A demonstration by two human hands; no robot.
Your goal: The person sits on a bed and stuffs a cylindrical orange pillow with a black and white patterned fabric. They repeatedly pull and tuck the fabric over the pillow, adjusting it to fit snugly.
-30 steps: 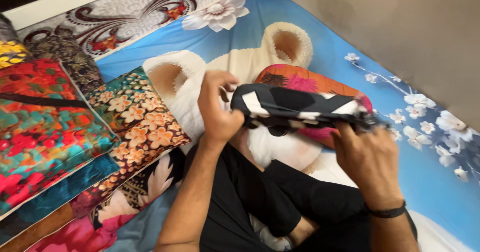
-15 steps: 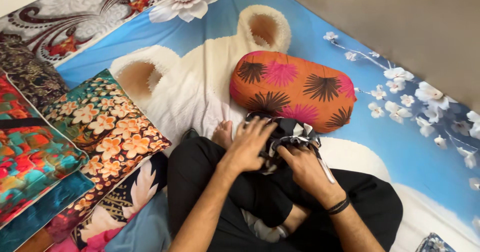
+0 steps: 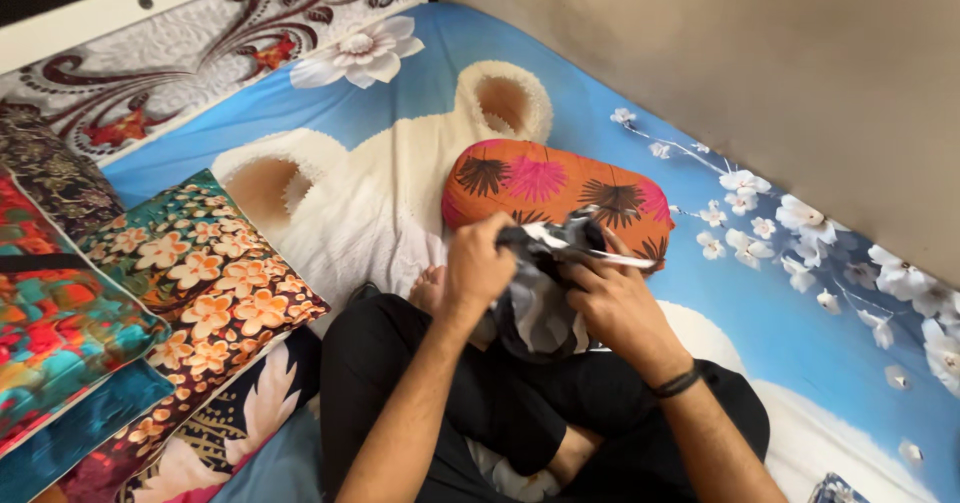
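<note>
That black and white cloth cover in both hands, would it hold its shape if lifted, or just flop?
Probably flop: the black and white cloth cover sags in loose folds below the left hand and right hand. It looks thin and light, since it bunches small where the fingers pinch it. It seems unlikely to slip, as the gathered fabric gives plenty to hold.

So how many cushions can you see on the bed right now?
5, maybe more hidden. One orange bolster cushion lies behind the hands; four flat ones overlap at left: dark patterned, red-teal, orange-flowered, and black white-flowered at the bottom.
</note>
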